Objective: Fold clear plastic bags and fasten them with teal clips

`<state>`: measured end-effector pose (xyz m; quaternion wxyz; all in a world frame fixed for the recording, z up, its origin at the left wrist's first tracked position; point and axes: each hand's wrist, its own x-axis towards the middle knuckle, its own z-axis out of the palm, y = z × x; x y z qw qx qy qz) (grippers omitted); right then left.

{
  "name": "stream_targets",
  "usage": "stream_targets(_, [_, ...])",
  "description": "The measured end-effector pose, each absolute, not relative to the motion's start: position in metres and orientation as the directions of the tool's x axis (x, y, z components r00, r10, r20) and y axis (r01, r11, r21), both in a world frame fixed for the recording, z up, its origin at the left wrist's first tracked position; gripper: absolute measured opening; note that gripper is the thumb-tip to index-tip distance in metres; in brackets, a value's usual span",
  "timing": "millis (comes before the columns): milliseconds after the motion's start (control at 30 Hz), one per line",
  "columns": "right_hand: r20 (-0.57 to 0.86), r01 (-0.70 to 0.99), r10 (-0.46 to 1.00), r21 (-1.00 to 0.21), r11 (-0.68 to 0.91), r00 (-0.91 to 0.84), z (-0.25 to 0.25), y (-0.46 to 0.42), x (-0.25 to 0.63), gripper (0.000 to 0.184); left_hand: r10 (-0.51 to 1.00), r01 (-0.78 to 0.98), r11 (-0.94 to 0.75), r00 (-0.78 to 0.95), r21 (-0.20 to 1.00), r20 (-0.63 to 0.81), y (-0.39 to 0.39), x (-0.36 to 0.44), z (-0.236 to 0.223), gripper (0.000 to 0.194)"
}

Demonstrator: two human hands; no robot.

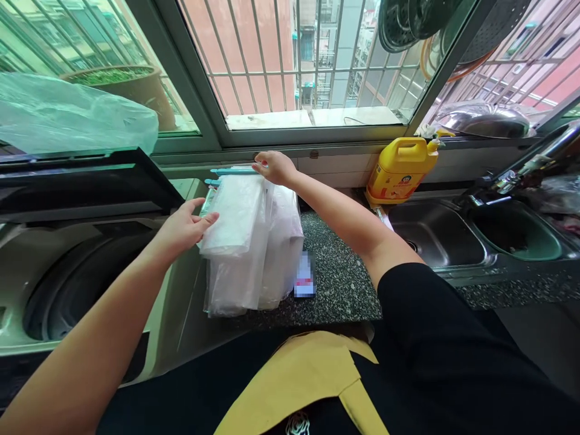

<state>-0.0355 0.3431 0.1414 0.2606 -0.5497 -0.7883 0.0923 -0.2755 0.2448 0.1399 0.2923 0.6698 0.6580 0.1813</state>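
Note:
A stack of clear plastic bags (238, 220) lies on the speckled countertop, its folded sheets overlapping. Light-blue plastic strips (240, 171) run along the far edge of the stack. My right hand (276, 168) reaches across to that far edge, its thumb and forefinger pinched at the right end of a blue strip. At the near left, my left hand (188, 225) has its thumb over the edge of the top bag. Its forefinger stretches out apart from the thumb, and its other fingers are partly hidden. Right of the stack lies a small blurred packet (304, 275).
An open-lidded washing machine (176, 338) stands at left. To the right are a yellow jug with a pump (401, 169), a steel sink (435, 232), a green basin (516, 232) and a faucet (502, 187). A barred window (312, 136) rises behind the countertop (344, 272).

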Motion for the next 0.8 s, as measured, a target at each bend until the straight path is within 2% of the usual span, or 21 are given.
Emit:
stream_targets(133, [0.322,0.813,0.915,-0.447,0.374,-0.244,0.145,0.34,-0.032,0.032,0.989,0.837,0.016,0.068,0.547,-0.132,0.238,-0.27,0.149,0.074])
stream_targets(233, [0.362,0.798,0.903,-0.459,0.389,-0.232,0.147,0.341,-0.019,0.031,0.996,0.927,0.009,0.024,0.375,-0.083,0.233,-0.262,0.163,0.077])
stream_targets(300, [0.404,0.793,0.888,-0.456,0.403,-0.219,0.147,0.343,0.0,0.03,1.0,0.97,0.029,-0.03,0.242,-0.002,0.227,-0.254,0.175,0.079])
stream_targets(367, [0.443,0.801,0.877,-0.448,0.397,-0.186,0.145,0.344,0.028,0.029,0.988,0.982,0.055,-0.079,0.179,0.131,0.215,-0.246,0.186,0.079])
stream_targets(467, [0.457,0.83,0.883,-0.449,0.33,-0.104,0.136,0.343,0.085,0.027,0.907,0.972,-0.05,-0.053,0.231,0.418,0.185,-0.229,0.193,0.072])
stream_targets(533, [0.42,0.859,0.906,-0.446,0.252,-0.048,0.125,0.34,0.126,0.028,0.814,0.928,-0.236,0.027,0.289,0.58,0.16,-0.208,0.186,0.061])
stream_targets(600, [0.307,0.907,0.952,-0.402,0.129,0.0,0.107,0.335,0.165,0.03,0.744,0.844,-0.426,0.122,0.325,0.657,0.141,-0.178,0.166,0.041])
stream_targets(633, [0.223,0.932,0.974,-0.357,0.056,0.027,0.096,0.332,0.183,0.031,0.716,0.789,-0.52,0.192,0.328,0.672,0.135,-0.159,0.152,0.03])
stream_targets(700, [0.131,0.949,0.99,-0.314,0.002,0.041,0.067,0.326,0.214,0.03,0.702,0.675,-0.654,0.373,0.341,0.607,0.134,-0.118,0.116,0.018])
stream_targets(800, [-0.01,0.967,0.999,-0.252,-0.049,0.048,0.018,0.317,0.246,0.026,0.77,0.636,-0.634,0.467,0.439,0.436,0.152,-0.056,0.051,0.02])
